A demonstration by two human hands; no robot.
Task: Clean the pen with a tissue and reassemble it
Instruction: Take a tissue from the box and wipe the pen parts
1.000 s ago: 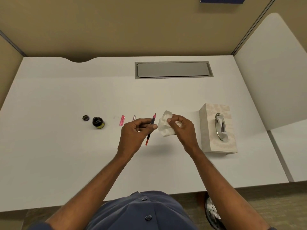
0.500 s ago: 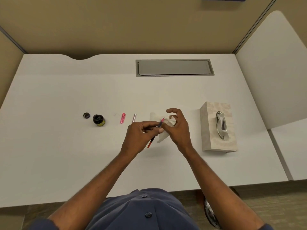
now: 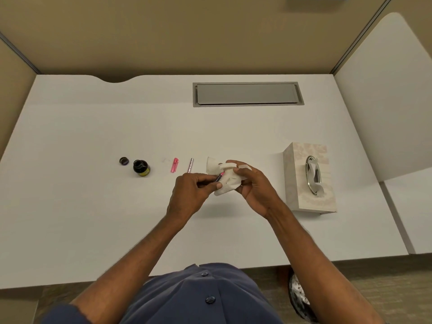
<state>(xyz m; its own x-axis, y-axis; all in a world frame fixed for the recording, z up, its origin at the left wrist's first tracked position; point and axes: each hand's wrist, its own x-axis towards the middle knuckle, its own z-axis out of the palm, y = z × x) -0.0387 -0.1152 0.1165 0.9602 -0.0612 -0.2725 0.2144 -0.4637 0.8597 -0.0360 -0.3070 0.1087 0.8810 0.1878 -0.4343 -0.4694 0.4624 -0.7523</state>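
My left hand (image 3: 191,192) pinches a thin pink and dark pen part (image 3: 219,177), most of it hidden by my fingers. Its tip pokes into a crumpled white tissue (image 3: 224,181) that my right hand (image 3: 252,185) wraps around it. Both hands hover just above the white desk (image 3: 93,206). A pink pen cap (image 3: 174,165) and a slim silvery pen piece (image 3: 190,165) lie on the desk to the left of the hands.
An open black ink bottle (image 3: 141,168) and its small dark lid (image 3: 124,161) stand further left. A beige tissue box (image 3: 309,177) sits to the right. A grey cable hatch (image 3: 247,94) lies at the back. Partition walls enclose the desk.
My hands have come together. The pen part has swung from pointing up the desk to pointing right into the tissue, and my right hand has folded the tissue over its tip.
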